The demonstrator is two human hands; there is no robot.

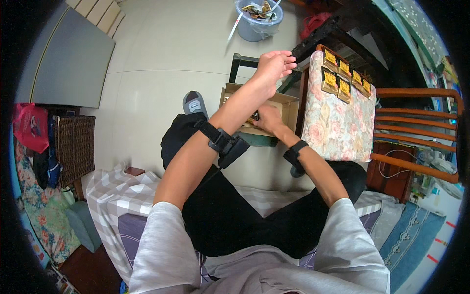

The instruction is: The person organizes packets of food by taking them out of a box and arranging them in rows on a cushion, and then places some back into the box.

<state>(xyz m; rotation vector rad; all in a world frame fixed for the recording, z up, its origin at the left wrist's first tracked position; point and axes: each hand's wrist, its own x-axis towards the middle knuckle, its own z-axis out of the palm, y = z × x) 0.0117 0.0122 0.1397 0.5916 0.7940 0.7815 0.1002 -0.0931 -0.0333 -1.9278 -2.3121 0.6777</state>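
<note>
An open cardboard box (288, 109) rests on a dark green stool (259, 141) between my knees. My right hand (268, 119) reaches down into it, fingers closed around a small dark and gold packet (255, 116), mostly hidden by the hand. Above the box's far side hovers my left hand (276, 67), palm turned sideways, fingers loosely extended with nothing visible in them. My left forearm covers part of the box's inside. Several gold and brown packets (344, 90) lie in two rows on a floral seat cushion (338, 127) to the right.
The cushion sits on a wooden chair (416, 92) with a slatted back. Beyond the stool stands a lined blue bin (250, 32) holding scraps. A grey cabinet (73, 54) and a wicker basket (76, 149) are at left. Checked cloth (115, 188) covers the seat beneath me.
</note>
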